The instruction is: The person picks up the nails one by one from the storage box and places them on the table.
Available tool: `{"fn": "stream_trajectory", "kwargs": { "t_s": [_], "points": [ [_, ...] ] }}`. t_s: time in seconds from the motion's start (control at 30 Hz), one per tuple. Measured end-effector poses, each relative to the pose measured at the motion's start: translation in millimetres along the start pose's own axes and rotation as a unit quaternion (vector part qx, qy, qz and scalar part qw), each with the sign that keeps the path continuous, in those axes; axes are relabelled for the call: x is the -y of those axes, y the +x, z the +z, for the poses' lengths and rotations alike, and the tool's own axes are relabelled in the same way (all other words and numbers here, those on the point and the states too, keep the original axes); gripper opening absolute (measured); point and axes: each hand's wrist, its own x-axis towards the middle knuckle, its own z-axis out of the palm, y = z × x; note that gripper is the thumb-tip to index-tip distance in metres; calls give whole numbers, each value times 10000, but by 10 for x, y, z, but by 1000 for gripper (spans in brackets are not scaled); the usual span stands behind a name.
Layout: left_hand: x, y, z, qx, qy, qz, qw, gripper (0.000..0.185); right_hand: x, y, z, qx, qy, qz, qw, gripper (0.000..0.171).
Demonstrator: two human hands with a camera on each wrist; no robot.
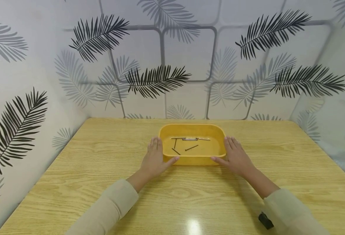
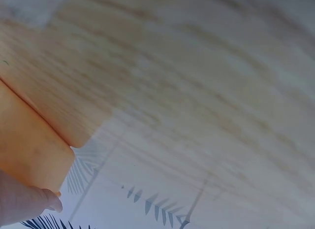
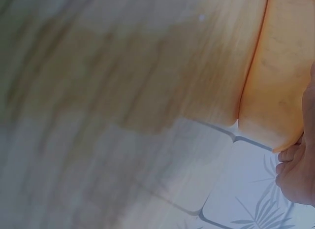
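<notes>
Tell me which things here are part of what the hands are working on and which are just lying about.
In use:
yellow tray, flanked by the left hand and right hand, fingers straight against its sides
thin dark metal pieces lying inside the tray

Lying about:
small black object near the right sleeve
wooden table

A shallow yellow tray [image 1: 191, 159] is sitting upright mid-table. Several thin dark nails [image 1: 191, 148] are lying scattered inside it.
</notes>
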Motion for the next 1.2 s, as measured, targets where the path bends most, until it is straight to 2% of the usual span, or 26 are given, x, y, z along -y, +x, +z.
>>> {"fn": "stream_trajectory", "kwargs": {
  "t_s": [0.4, 1.2],
  "points": [
    [-17, -35, -15, 4, 2, -30, 10000, 101, 11, -14, 4, -87, -144, -64, 9998, 93],
    [-49, -88, -60, 166, 67, -78, 9998, 100, 42, -67, -3, -33, -94, 21, 9999, 94]
  ]
}}
